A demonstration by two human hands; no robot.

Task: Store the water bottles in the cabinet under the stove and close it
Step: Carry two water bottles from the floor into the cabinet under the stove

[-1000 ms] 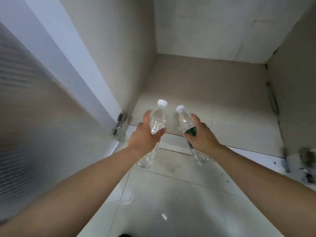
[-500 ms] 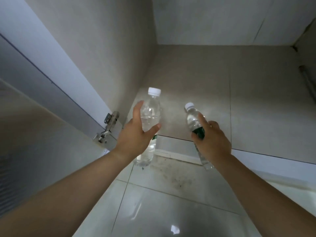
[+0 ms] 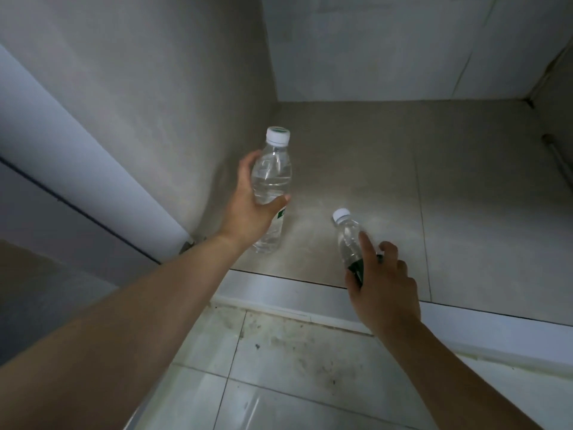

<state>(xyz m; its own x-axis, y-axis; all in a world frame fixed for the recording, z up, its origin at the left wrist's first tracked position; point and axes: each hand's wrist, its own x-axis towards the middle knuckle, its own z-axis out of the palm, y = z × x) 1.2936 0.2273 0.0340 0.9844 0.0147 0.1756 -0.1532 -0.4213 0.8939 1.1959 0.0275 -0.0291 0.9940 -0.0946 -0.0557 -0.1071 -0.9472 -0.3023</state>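
My left hand (image 3: 248, 209) grips a clear water bottle (image 3: 273, 178) with a white cap, held upright inside the open cabinet, its base at or just above the cabinet floor (image 3: 387, 181) near the left wall. My right hand (image 3: 383, 290) holds a second clear bottle (image 3: 348, 237) with a white cap and a dark green label. That bottle is tilted, and sits over the front part of the cabinet floor; its lower half is hidden by my fingers.
The cabinet's left side wall (image 3: 186, 103) and back wall (image 3: 387, 48) enclose a bare beige floor. The open cabinet door (image 3: 46, 150) stands at the left with a hinge (image 3: 187, 245) low down. A white front ledge (image 3: 279, 290) meets the tiled room floor (image 3: 294, 367).
Both hands have reached further into the cabinet. The left bottle has gone deeper along the left wall; the right bottle has crossed the front edge.
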